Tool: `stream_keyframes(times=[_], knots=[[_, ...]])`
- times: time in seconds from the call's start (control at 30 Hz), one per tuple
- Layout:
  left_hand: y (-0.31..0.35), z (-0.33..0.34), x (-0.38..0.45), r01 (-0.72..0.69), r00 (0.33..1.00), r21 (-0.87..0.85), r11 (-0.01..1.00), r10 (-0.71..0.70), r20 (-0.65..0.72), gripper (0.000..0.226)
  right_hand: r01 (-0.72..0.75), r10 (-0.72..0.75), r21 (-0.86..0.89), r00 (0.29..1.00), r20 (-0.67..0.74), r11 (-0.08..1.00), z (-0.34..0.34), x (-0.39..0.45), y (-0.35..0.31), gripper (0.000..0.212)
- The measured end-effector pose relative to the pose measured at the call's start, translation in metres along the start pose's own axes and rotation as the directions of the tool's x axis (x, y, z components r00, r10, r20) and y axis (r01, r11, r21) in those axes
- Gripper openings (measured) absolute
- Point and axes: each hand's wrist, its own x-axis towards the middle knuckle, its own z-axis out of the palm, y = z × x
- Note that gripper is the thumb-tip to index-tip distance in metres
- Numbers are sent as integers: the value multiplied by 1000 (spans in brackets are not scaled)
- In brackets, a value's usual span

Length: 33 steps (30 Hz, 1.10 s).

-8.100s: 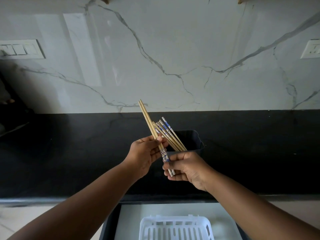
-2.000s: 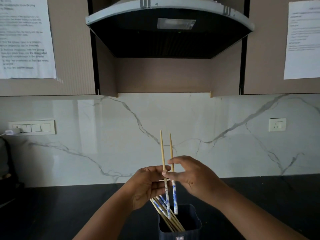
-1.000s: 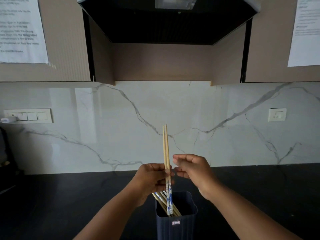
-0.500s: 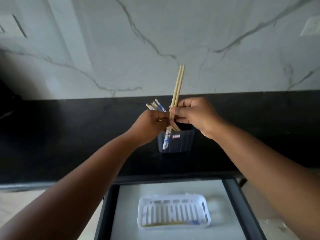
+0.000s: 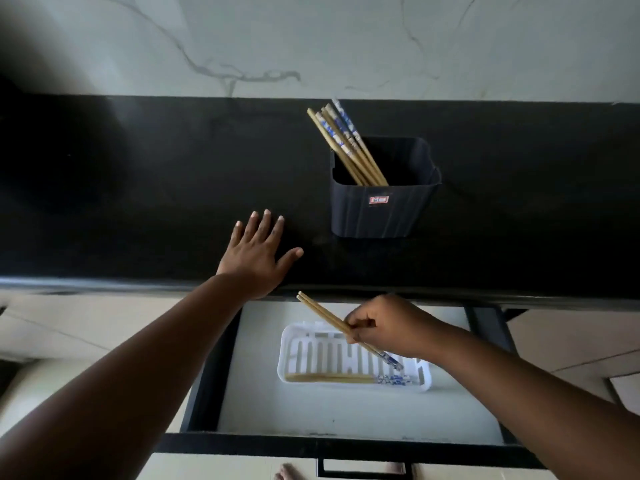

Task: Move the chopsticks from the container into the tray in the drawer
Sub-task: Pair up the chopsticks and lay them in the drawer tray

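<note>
A dark container stands on the black counter with several wooden chopsticks leaning out to the upper left, their ends patterned blue and white. My right hand grips a pair of chopsticks over the white slotted tray in the open drawer; their blue ends point down into the tray's right side. Another pair of chopsticks lies along the tray's front edge. My left hand rests flat on the counter, fingers spread, left of the container.
The black counter runs across the view under a marble backsplash. The drawer has black walls, a white floor and a handle at its front. Toes show at the bottom edge.
My right hand has carried a pair of chopsticks down from above the container to the tray in the drawer. My left hand let go and now lies flat on the counter.
</note>
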Motion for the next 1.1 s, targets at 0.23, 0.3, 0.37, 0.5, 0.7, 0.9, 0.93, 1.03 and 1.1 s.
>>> stream_keyframes(times=[0.23, 0.3, 0.37, 0.5, 0.7, 0.9, 0.93, 1.03, 1.1], knots=[[-5, 7, 3, -25, 1000, 10, 1000, 25, -5, 90, -34, 48, -82, 984, 170, 996, 25, 28, 29, 8], [-4, 7, 2, -30, 1000, 10, 1000, 30, -5, 88, -12, 40, -131, 975, 218, 991, 27, 33, 32, 6], [-4, 6, 2, -31, 999, 4, 999, 32, -8, 88, 4, 37, -162, 968, 249, 987, 30, 37, 35, 2], [-5, 5, 2, -28, 999, -1, 1000, 28, -21, 89, -7, 60, -189, 959, 278, 982, 36, 44, 46, 9], [-5, 5, 3, -28, 999, -7, 1000, 28, -22, 88, -78, 139, -221, 951, 275, 972, 51, 56, 56, 10], [-5, 5, 3, -32, 999, -10, 999, 32, -24, 84, -74, 180, -365, 947, 266, 928, 76, 58, 56, 14], [-6, 5, 3, -32, 999, -14, 999, 32, -27, 84, -69, 179, -386, 950, 257, 920, 80, 57, 56, 17], [-6, 5, 3, -28, 999, -25, 999, 27, -34, 84, -57, 164, -411, 960, 229, 910, 88, 53, 57, 18], [-6, 5, 4, -24, 999, -28, 999, 23, -36, 85, -52, 144, -404, 969, 200, 913, 90, 49, 58, 15]])
